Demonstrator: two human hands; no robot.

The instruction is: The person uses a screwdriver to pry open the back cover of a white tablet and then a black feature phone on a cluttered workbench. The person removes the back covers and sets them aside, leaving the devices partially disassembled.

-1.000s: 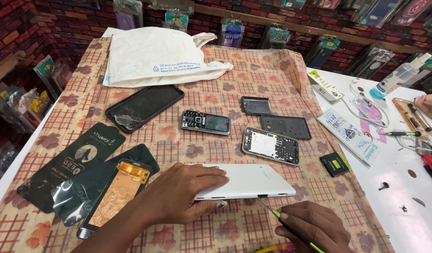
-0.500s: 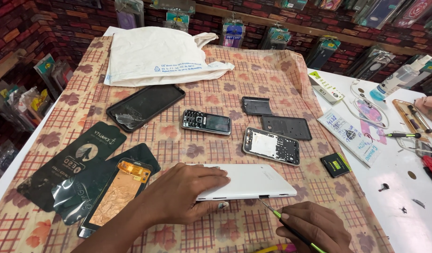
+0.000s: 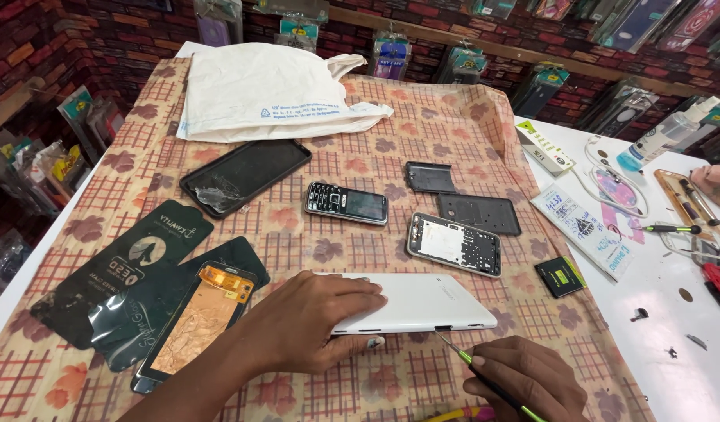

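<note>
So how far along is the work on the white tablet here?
Early. The white tablet still looks closed, lying face down. The left hand presses it flat while the right hand holds a thin green-handled tool, tip at its near edge. Opening the case remains.

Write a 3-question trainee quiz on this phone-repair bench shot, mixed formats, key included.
1. True or false: the left hand lies flat on the white tablet.
2. Where does the tip of the thin tool in the right hand touch? A) the tablet's near edge B) the keypad phone C) the battery
3. Fill in: the black phone with the cracked screen lies just in front of the white ____.

Key: 1 true; 2 A; 3 bag
</note>
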